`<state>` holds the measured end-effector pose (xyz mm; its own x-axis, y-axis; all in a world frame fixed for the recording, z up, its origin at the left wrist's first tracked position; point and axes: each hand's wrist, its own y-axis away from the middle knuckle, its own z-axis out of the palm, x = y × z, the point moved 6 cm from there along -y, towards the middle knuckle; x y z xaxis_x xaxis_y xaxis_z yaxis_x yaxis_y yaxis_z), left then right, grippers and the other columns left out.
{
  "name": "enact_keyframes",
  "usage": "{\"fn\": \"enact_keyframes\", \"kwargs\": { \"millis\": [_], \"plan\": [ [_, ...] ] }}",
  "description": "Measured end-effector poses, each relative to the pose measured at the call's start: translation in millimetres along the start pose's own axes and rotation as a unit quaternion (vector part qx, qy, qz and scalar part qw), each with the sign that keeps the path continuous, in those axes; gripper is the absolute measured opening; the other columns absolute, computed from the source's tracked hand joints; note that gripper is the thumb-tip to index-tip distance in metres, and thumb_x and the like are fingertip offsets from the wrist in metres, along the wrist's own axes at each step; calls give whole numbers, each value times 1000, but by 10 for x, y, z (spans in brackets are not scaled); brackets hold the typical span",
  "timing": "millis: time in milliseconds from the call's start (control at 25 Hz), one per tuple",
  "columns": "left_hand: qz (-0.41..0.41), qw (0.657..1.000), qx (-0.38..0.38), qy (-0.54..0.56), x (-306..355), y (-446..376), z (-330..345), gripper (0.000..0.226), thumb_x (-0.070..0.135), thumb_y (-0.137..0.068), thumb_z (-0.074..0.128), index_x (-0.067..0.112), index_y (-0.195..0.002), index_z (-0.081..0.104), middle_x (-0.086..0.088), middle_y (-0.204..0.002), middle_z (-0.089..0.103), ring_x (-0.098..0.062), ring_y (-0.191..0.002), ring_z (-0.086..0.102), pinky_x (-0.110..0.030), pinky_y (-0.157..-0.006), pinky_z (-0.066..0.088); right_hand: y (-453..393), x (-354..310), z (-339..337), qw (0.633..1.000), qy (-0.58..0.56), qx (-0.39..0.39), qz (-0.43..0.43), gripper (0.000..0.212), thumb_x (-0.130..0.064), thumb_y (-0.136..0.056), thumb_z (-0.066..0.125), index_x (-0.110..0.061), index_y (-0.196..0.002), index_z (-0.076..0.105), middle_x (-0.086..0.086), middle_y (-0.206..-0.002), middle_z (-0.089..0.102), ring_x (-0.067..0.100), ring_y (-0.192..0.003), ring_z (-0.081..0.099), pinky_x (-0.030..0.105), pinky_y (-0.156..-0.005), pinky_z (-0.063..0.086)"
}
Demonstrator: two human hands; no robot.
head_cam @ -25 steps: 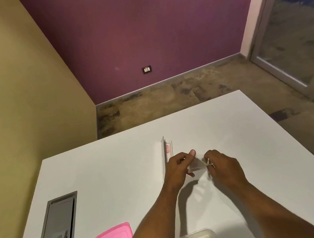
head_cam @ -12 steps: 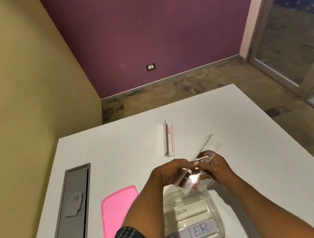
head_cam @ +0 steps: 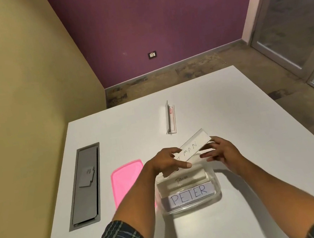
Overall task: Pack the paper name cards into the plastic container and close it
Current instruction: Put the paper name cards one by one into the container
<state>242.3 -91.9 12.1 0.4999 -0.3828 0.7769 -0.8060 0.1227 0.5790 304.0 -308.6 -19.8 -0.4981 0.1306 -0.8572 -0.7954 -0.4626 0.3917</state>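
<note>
A clear plastic container (head_cam: 215, 179) stands open on the white table in front of me. Inside lie a card reading "PETER" (head_cam: 189, 194) and another white name card (head_cam: 183, 179) behind it. My left hand (head_cam: 166, 161) pinches the left end of a white name card marked "MAN" (head_cam: 193, 144), held tilted just above the container's far edge. My right hand (head_cam: 223, 149) is at the card's right end with its fingers spread. The pink lid (head_cam: 125, 178) lies flat to the left of the container, partly under my left forearm.
A clear acrylic card stand (head_cam: 170, 118) stands farther back on the table (head_cam: 232, 107). A grey cable hatch (head_cam: 86, 185) is set into the table at the left. The yellow wall runs close along the left side.
Both hands came back from the far stand toward me, carrying the card over the container. The container's inside has come into view. My right hand's fingers have spread apart.
</note>
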Motion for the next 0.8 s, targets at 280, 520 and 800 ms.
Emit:
{"fn": "enact_keyframes", "kwargs": {
  "millis": [280, 520, 800],
  "plan": [
    [6, 900, 124, -418, -232, 187, -26, 79, 68, -62, 78, 40, -133, 55, 3, -116, 66, -22, -109, 63, -33, -83, 47, 97, 52, 102, 990, 143, -10, -16, 36, -34, -79, 81, -21, -112, 74, 11, -98, 68, 18, -76, 68, 31, -71, 55],
    [13, 850, 155, -504, -376, 218, 115, 76, 65, -72, 72, 36, -139, 51, -3, -115, 63, -28, -105, 63, -38, -89, 48, 47, 169, 235, 855, 517, 21, -37, 60, -14, -66, 89, -30, -120, 69, -9, -89, 65, 7, -74, 61, 22, -74, 51],
    [6, 863, 181, -471, -607, 124, 244, 54, 34, -88, 66, 26, -139, 50, -6, -126, 60, -30, -113, 60, -40, -99, 46, 9, 281, 367, 771, 634, 54, -30, 53, -22, -77, 81, -28, -127, 64, -3, -111, 68, 19, -103, 64, 30, -84, 48]
  ]
}}
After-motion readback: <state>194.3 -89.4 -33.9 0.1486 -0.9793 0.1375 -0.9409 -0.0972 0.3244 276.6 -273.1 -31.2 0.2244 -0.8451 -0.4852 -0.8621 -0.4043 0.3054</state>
